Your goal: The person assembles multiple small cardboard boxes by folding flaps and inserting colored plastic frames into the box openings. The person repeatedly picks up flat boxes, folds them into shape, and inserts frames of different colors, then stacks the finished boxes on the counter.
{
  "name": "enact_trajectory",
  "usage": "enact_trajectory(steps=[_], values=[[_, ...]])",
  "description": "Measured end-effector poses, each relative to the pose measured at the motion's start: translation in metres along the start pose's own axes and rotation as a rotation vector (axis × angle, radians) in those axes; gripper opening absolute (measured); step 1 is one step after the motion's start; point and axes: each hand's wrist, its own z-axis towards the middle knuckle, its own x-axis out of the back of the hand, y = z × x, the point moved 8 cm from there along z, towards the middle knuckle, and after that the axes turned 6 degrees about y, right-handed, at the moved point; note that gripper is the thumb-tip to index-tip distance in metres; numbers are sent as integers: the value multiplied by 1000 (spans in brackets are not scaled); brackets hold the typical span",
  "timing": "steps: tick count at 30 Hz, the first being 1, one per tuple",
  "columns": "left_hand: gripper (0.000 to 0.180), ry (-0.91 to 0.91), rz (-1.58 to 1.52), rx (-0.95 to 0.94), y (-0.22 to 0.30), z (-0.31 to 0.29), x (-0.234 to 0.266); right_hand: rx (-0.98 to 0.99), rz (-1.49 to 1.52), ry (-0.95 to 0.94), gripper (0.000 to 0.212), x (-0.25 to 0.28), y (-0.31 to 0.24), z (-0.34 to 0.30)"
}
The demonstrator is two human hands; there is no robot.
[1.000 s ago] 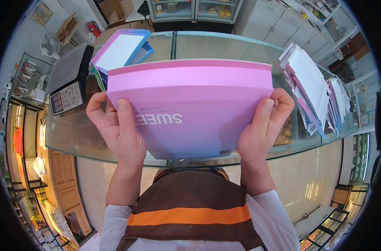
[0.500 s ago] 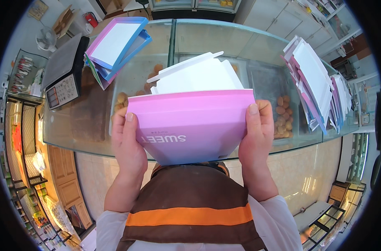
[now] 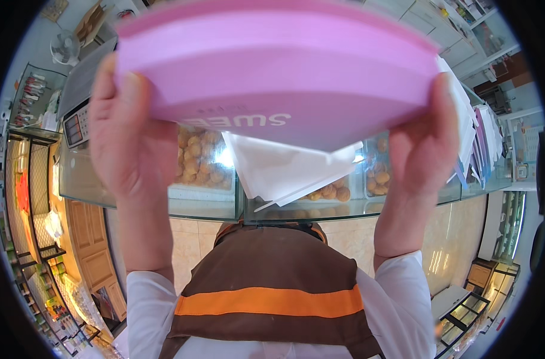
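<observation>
Glass display counter [image 3: 96, 182] spreads across the room before the person, who wears a brown apron [image 3: 272, 263] with an orange band [image 3: 269, 302]. Nearest to the view is a pink-lilac paperboard carton [image 3: 272, 78], held above the counter and a little blurred. Both hands are well apart, each one clamped on an end of this carton: the left hand [image 3: 129, 131] grips its left end, the right hand [image 3: 425, 131] its right end. Below the carton shows a white paperboard piece [image 3: 284, 167]; whether it is joined to the carton, I cannot tell. Under the glass lie round golden-brown pastries [image 3: 201, 158]. Beyond the left hand stands a digital scale [image 3: 76, 125], partly hidden. Beyond the right hand lean flat carton blanks [image 3: 482, 143]. Farther back are a fan [image 3: 65, 46] at the left and white cabinets [image 3: 443, 36] at the right.
</observation>
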Motion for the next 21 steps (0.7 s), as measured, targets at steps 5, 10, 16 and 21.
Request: enact_trajectory(steps=[5, 10, 16, 21], values=[[20, -466, 444, 426, -90, -59, 56, -240, -321, -301, 22, 70, 75, -26], [15, -900, 889, 302, -141, -134, 60, -171, -833, -880, 8, 76, 105, -67], [18, -731, 1212, 317, -179, -127, 74, -36, -1175, -1058, 14, 101, 147, -102], [18, -887, 1157, -88, -165, -132, 53, 38, -1264, -921, 21, 114, 159, -101]])
